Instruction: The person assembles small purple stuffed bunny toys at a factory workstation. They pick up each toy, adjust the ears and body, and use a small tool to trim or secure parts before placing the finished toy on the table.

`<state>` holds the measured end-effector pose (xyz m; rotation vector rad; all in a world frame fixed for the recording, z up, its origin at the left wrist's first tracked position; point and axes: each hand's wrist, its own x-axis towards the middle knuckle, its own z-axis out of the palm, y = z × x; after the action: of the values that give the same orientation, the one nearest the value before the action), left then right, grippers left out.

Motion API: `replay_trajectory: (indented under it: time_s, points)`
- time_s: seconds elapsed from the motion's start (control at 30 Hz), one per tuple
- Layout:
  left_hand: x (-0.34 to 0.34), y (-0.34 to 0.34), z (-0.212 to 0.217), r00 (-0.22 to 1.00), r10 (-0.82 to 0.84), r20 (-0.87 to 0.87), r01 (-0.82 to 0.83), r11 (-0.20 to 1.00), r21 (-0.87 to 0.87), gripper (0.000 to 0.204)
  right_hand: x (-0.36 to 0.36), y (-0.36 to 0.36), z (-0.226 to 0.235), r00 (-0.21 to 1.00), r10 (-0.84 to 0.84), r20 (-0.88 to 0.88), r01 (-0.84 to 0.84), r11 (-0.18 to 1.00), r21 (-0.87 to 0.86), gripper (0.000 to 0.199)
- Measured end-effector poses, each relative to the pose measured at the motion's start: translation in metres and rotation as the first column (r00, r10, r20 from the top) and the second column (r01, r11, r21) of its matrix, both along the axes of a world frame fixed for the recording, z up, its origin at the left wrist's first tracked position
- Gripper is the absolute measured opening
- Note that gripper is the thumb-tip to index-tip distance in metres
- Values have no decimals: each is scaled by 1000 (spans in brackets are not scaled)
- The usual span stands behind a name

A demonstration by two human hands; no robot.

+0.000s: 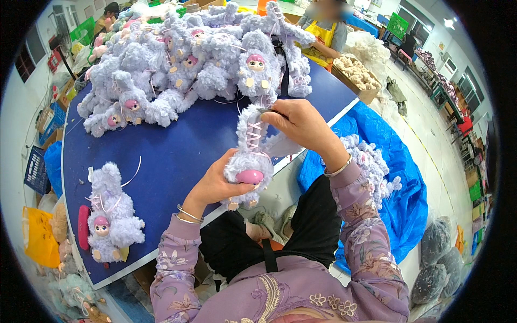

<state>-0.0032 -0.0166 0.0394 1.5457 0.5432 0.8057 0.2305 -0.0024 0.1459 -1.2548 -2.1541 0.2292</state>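
My left hand (218, 180) is closed around the head end of a lilac plush toy (252, 161), which has a glossy pink patch above its face. The toy is held over the table's near edge, and a pink ribbon (253, 134) criss-crosses along its long fluffy upper part. At the top of this lacing my right hand (299, 121) pinches with thumb and forefinger. A slim dark tip shows at those fingertips, too small to name. Left of my hands, a similar plush toy (110, 212) lies on the table beside a red oblong object (84, 227).
A large heap of lilac plush toys (204, 59) covers the back of the blue table (177, 132). Blue plastic sheeting (404, 177) with more plush (371, 167) lies to my right. A co-worker in a yellow apron (323, 33) is across the table, near a box of beige pieces (355, 75).
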Motion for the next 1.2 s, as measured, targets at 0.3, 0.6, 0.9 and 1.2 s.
replay_trajectory:
  time_s: [0.3,0.6,0.9,1.2]
  points:
    - [1,-1,-1,998,18,56,-19,1000,9,62,8,7,-6,777,-160,-609,64,982,-177,38]
    - [1,-1,-5,997,16,72,-16,1000,-7,61,16,-3,-5,910,-21,-414,-39,990,-136,34]
    - [2,-3,5,999,14,32,-14,1000,3,60,4,-13,-3,1000,-8,-25,8,1000,4,33]
    - [1,-2,2,1000,3,30,-3,1000,-8,61,3,-8,-5,998,22,-55,-20,999,43,26]
